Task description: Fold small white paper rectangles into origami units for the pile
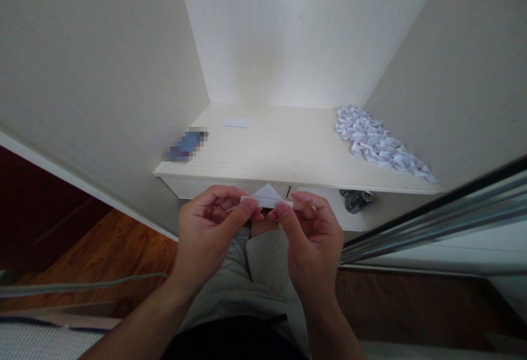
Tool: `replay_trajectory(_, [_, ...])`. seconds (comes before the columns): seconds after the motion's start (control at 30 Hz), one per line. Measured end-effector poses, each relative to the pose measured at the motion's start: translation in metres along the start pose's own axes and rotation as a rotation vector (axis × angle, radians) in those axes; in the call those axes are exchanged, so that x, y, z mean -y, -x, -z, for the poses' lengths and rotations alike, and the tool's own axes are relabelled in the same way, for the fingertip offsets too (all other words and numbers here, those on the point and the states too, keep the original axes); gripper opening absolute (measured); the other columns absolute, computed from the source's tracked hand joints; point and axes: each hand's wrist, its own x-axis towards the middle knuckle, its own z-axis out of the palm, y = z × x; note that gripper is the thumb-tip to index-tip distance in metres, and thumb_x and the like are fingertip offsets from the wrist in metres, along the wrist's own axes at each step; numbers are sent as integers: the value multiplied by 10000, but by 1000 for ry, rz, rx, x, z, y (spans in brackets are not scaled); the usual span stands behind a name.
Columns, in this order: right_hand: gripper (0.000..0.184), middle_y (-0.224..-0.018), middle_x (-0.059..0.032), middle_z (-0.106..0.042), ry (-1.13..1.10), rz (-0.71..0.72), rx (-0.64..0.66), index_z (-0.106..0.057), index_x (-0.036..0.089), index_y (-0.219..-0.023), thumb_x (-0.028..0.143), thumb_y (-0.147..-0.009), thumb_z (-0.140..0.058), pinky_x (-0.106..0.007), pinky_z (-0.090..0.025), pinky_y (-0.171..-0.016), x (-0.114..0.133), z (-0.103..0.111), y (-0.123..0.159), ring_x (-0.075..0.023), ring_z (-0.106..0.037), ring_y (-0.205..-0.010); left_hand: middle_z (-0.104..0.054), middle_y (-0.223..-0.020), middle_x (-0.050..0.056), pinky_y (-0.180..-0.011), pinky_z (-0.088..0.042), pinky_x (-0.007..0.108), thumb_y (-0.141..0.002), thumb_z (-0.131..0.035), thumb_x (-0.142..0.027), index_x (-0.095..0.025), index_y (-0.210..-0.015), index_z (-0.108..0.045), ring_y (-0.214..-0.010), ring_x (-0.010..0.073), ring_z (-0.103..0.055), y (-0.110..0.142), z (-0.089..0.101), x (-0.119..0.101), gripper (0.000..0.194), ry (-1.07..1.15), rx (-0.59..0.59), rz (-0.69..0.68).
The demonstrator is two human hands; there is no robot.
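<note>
A small folded piece of white paper [268, 194] is held up in front of the shelf, its peak pointing away from me and a flat strip along its near edge. My left hand [218, 214] pinches its left end between thumb and fingers. At the opposite end, my right hand [308, 223] grips it the same way, thumb on top. Beyond the hands, a flat white paper slip [236, 123] lies on the shelf. Many folded white paper pieces [379, 143] sit in a long pile at the shelf's right side.
The pale shelf [280, 157] stands between tall side panels. A blurred-out phone-like object [186, 145] lies at its left edge. Dark cans [359, 201] rest in the open compartment below right. A metal sliding-door rail [444, 209] runs along the right.
</note>
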Motion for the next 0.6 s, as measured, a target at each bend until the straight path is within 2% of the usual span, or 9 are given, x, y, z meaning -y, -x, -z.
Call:
replay_trajectory(0.1, [180,-735,55,-780,-18,-18,-35,-704,223,-962,128,-839,-796,-182,-620,-632,-1,-1,-1,-94,-756,-633,-801,-772,10,-626,-652,214,-809,-882,-221,-192,-894,-760,-642,163,-789,-1,-6,1,152,38,-41,19])
replay_trajectory(0.23, [182,-726,60,-775,-33,10,-88,-674,220,-942,123,-844,-794,-187,-624,-622,-3,-5,-1,-97,-755,-622,-796,-775,-5,-645,-656,211,-786,-890,-184,-188,-901,-711,-642,158,-791,-2,-14,2,213,72,-95,-20])
replay_trajectory(0.4, [186,-725,76,-745,15,131,-188,-645,227,-880,114,-846,-788,-190,-626,-612,-9,-14,2,-98,-753,-624,-784,-744,-25,-635,-649,196,-801,-874,-165,-190,-862,-635,-638,154,-792,2,-24,6,248,88,-181,-94])
replay_trajectory(0.6, [128,-840,34,-745,200,315,-291,-702,241,-908,152,-867,-784,-271,-649,-683,-21,-16,6,-130,-752,-721,-785,-764,-29,-655,-655,198,-825,-857,-177,-183,-870,-658,-664,146,-798,4,-30,8,205,99,-219,-111])
